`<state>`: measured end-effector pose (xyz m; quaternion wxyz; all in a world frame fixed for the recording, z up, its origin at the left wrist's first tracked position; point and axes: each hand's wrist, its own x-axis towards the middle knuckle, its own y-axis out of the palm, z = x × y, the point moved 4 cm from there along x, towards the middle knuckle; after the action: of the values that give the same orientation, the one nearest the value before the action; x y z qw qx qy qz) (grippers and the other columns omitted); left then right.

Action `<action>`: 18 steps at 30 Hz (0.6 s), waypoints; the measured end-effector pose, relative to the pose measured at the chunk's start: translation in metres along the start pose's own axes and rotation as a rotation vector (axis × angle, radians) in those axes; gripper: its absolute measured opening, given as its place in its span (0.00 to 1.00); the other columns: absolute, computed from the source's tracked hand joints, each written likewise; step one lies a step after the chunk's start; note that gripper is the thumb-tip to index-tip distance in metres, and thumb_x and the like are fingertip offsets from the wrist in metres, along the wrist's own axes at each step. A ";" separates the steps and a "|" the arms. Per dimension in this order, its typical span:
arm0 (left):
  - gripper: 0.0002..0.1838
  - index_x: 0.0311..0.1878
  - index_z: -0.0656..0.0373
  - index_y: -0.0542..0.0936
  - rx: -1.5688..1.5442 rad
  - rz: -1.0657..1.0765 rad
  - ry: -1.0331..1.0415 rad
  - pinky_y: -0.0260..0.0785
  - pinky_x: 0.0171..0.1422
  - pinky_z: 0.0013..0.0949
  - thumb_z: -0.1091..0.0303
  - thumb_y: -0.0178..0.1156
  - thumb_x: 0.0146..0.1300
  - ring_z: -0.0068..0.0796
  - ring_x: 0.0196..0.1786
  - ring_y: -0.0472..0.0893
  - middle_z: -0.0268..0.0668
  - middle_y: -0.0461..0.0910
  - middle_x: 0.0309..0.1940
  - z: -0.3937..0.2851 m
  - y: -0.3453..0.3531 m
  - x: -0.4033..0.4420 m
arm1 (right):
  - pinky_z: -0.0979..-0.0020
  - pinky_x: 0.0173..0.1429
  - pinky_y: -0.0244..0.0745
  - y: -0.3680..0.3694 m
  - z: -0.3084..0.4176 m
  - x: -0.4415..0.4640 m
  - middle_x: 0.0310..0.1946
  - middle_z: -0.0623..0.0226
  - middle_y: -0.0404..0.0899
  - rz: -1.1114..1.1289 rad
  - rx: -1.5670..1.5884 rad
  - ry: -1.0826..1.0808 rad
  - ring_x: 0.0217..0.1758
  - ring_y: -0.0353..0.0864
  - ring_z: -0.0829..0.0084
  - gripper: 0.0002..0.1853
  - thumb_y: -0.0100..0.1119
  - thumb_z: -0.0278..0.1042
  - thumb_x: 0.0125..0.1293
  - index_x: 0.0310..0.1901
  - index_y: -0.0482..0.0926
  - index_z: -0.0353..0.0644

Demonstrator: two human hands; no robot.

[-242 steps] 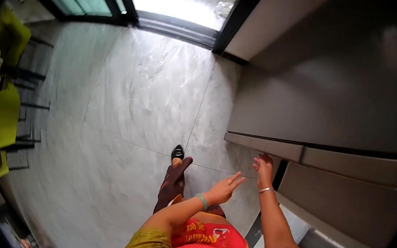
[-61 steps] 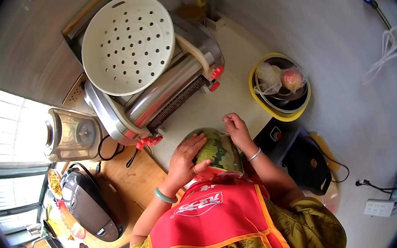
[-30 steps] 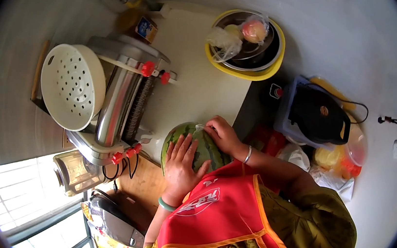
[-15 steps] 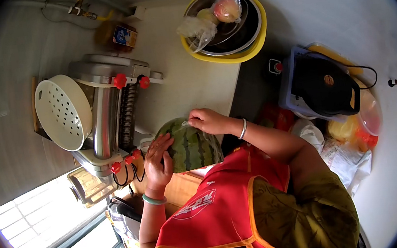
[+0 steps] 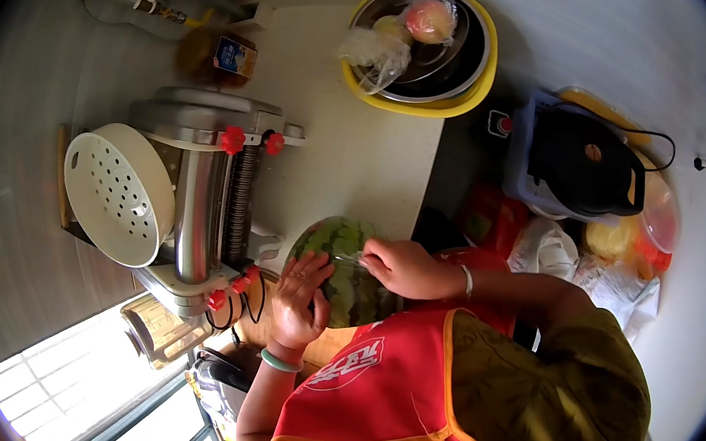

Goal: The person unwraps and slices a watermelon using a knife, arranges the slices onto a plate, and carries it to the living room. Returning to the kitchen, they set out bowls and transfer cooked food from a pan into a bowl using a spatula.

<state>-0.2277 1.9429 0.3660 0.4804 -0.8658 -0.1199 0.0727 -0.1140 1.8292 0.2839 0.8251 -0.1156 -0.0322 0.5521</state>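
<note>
Left hand: palm down on watermelon, fingers extended.
Right hand: reaching in from the side, fingertips pinching clear film.
Watermelon site: between hands, before apron.
Apron print: white characters, illegible.
Blue label: too small to read.

The left hand lies palm down, fingers extended, thumb apart, its forearm reaching forward. Close beside it, the right hand is curled, fingertips drawn in; the right forearm slants inward from a bent elbow.
</note>
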 end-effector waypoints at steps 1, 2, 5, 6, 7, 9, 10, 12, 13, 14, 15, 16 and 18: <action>0.17 0.41 0.62 0.78 -0.015 0.009 -0.007 0.57 0.63 0.46 0.74 0.48 0.48 0.44 0.55 0.73 0.43 0.77 0.45 0.000 -0.001 0.000 | 0.58 0.28 0.68 -0.001 0.004 -0.003 0.20 0.57 0.75 0.015 0.026 0.050 0.24 0.75 0.54 0.09 0.51 0.38 0.62 0.32 0.69 0.40; 0.17 0.41 0.62 0.78 -0.016 0.008 -0.011 0.57 0.63 0.46 0.74 0.48 0.48 0.44 0.55 0.73 0.43 0.77 0.45 0.003 -0.002 0.000 | 0.58 0.28 0.68 0.001 0.005 -0.006 0.20 0.57 0.75 0.029 0.052 0.100 0.24 0.75 0.54 0.09 0.51 0.38 0.62 0.32 0.69 0.40; 0.17 0.41 0.62 0.78 -0.014 0.015 0.008 0.57 0.63 0.46 0.74 0.48 0.48 0.44 0.55 0.73 0.43 0.77 0.46 0.008 -0.001 0.000 | 0.60 0.26 0.67 0.009 0.009 -0.019 0.20 0.58 0.74 0.073 0.116 0.128 0.23 0.75 0.56 0.11 0.50 0.39 0.63 0.32 0.69 0.40; 0.17 0.42 0.61 0.78 -0.020 0.020 -0.002 0.57 0.63 0.45 0.74 0.48 0.48 0.43 0.55 0.73 0.42 0.77 0.46 0.009 -0.002 0.002 | 0.61 0.26 0.67 0.012 0.011 -0.024 0.19 0.59 0.74 0.136 0.141 0.157 0.22 0.75 0.57 0.11 0.50 0.40 0.63 0.32 0.70 0.41; 0.17 0.43 0.61 0.78 -0.022 0.020 -0.009 0.58 0.63 0.45 0.74 0.48 0.48 0.43 0.55 0.73 0.42 0.77 0.46 0.010 -0.003 0.005 | 0.63 0.24 0.66 0.013 0.006 -0.026 0.19 0.62 0.74 0.101 0.185 0.163 0.21 0.74 0.58 0.14 0.50 0.45 0.63 0.30 0.70 0.42; 0.17 0.44 0.61 0.78 -0.031 0.016 -0.012 0.58 0.63 0.44 0.74 0.49 0.48 0.43 0.54 0.73 0.42 0.77 0.46 0.012 -0.001 0.007 | 0.64 0.24 0.66 0.008 0.010 -0.028 0.19 0.63 0.74 0.192 0.174 0.184 0.20 0.74 0.59 0.16 0.50 0.48 0.63 0.29 0.71 0.43; 0.17 0.44 0.60 0.77 -0.029 0.020 -0.015 0.59 0.62 0.44 0.74 0.49 0.49 0.43 0.54 0.73 0.41 0.77 0.46 0.012 -0.002 0.008 | 0.65 0.23 0.65 0.006 0.016 -0.028 0.19 0.64 0.74 0.280 0.173 0.202 0.20 0.74 0.60 0.18 0.49 0.50 0.63 0.27 0.71 0.44; 0.17 0.45 0.59 0.77 -0.033 0.016 -0.014 0.59 0.62 0.44 0.73 0.51 0.50 0.43 0.55 0.72 0.41 0.76 0.47 0.014 -0.002 0.009 | 0.67 0.24 0.65 0.002 0.023 -0.028 0.19 0.64 0.74 0.382 0.160 0.204 0.20 0.74 0.63 0.22 0.46 0.57 0.63 0.27 0.72 0.45; 0.17 0.46 0.58 0.77 -0.035 0.024 -0.021 0.59 0.62 0.43 0.71 0.52 0.51 0.43 0.56 0.71 0.40 0.75 0.49 0.014 -0.003 0.008 | 0.67 0.25 0.66 0.005 0.027 -0.031 0.19 0.65 0.74 0.494 0.078 0.175 0.21 0.75 0.65 0.24 0.44 0.60 0.63 0.28 0.73 0.45; 0.17 0.46 0.58 0.77 -0.036 0.019 -0.013 0.59 0.62 0.43 0.71 0.52 0.51 0.43 0.56 0.71 0.40 0.75 0.49 0.013 -0.005 0.008 | 0.68 0.26 0.66 0.008 0.030 -0.035 0.19 0.65 0.74 0.606 -0.005 0.146 0.22 0.75 0.66 0.25 0.43 0.62 0.62 0.28 0.74 0.45; 0.17 0.47 0.56 0.77 -0.024 0.064 -0.022 0.58 0.62 0.43 0.66 0.55 0.52 0.43 0.57 0.70 0.40 0.73 0.51 0.012 -0.005 0.007 | 0.68 0.27 0.66 0.009 0.037 -0.035 0.19 0.65 0.73 0.629 -0.015 0.109 0.24 0.76 0.66 0.28 0.40 0.65 0.61 0.29 0.75 0.46; 0.18 0.48 0.55 0.77 -0.011 0.109 -0.031 0.57 0.63 0.43 0.61 0.57 0.53 0.44 0.59 0.68 0.40 0.72 0.53 0.011 -0.006 0.006 | 0.68 0.27 0.66 0.010 0.040 -0.037 0.19 0.65 0.73 0.625 -0.024 0.107 0.24 0.76 0.66 0.28 0.40 0.65 0.61 0.29 0.75 0.46; 0.20 0.48 0.53 0.77 0.019 0.136 0.072 0.56 0.64 0.44 0.55 0.58 0.53 0.44 0.60 0.66 0.39 0.71 0.54 0.012 -0.010 0.007 | 0.68 0.26 0.65 0.014 0.047 -0.042 0.18 0.64 0.73 0.639 -0.026 0.019 0.22 0.75 0.66 0.26 0.43 0.64 0.61 0.28 0.75 0.46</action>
<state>-0.2251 1.9596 0.3678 0.4865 -0.8694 -0.0427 0.0754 -0.1515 1.8028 0.3290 0.6088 -0.1356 0.0061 0.7816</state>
